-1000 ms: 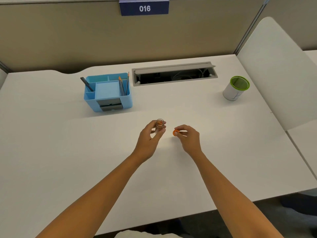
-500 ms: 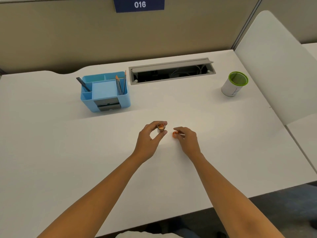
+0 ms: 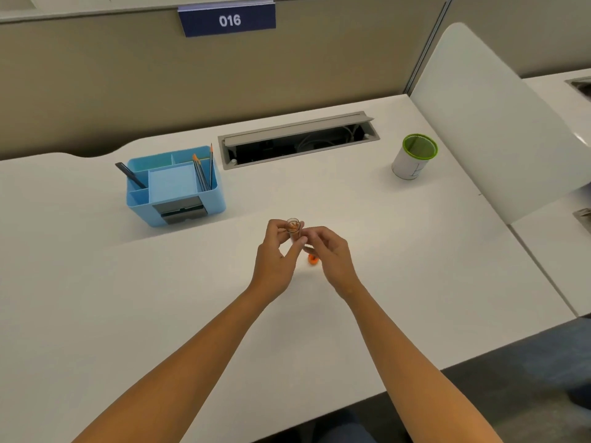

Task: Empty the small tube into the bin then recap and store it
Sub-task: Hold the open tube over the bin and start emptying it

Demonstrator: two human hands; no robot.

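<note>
A small clear tube (image 3: pixel 293 226) with something orange inside stands upright, uncapped, pinched between the thumb and fingers of my left hand (image 3: pixel 277 257) just above the white desk (image 3: pixel 415 251). Its orange cap (image 3: pixel 312 259) lies loose on the desk, just left of my right hand (image 3: pixel 332 257). That hand holds nothing; its fingers are spread and reach toward the lower part of the tube. The bin (image 3: pixel 414 157), a white cup with a green rim, stands at the far right of the desk. A blue desk organiser (image 3: pixel 174 187) sits at the far left.
The organiser holds pencils and a dark pen. A grey cable hatch (image 3: pixel 297 139) lies open at the back of the desk. A white curved divider (image 3: pixel 492 123) rises on the right, just behind the bin. A beige partition closes the back.
My right hand has let go of the orange cap, which now lies on the desk, and has moved left toward the tube. My left hand has kept the tube upright.
</note>
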